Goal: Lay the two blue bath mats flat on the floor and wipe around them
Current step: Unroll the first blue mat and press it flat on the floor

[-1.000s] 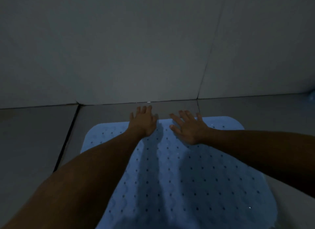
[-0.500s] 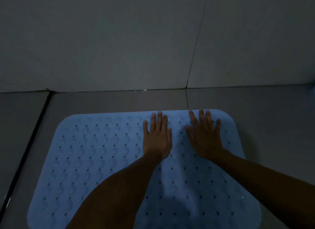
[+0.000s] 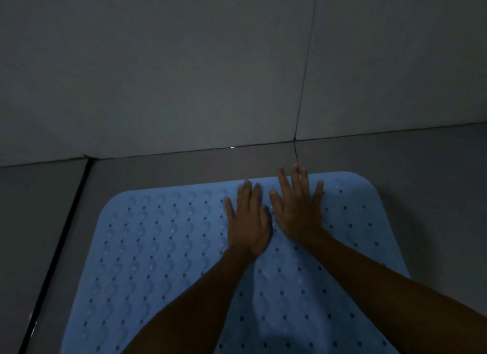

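One blue bath mat [image 3: 158, 248], dotted with small holes and wavy bumps, lies flat on the grey tiled floor [image 3: 434, 169]. My left hand [image 3: 249, 219] presses palm-down on the mat near its far edge, fingers straight. My right hand [image 3: 297, 209] lies flat beside it, almost touching, with its fingertips reaching just past the mat's far edge. No second mat is in view, and the light is dim.
A grey tiled wall [image 3: 184, 64] rises just beyond the mat's far edge. A dark floor joint [image 3: 58, 243] runs along the left of the mat. Bare floor shows to the left and right of the mat.
Both hands slid back toward me over the mat, then forward again to its far edge, staying flat and close together. The view shifted with my head.
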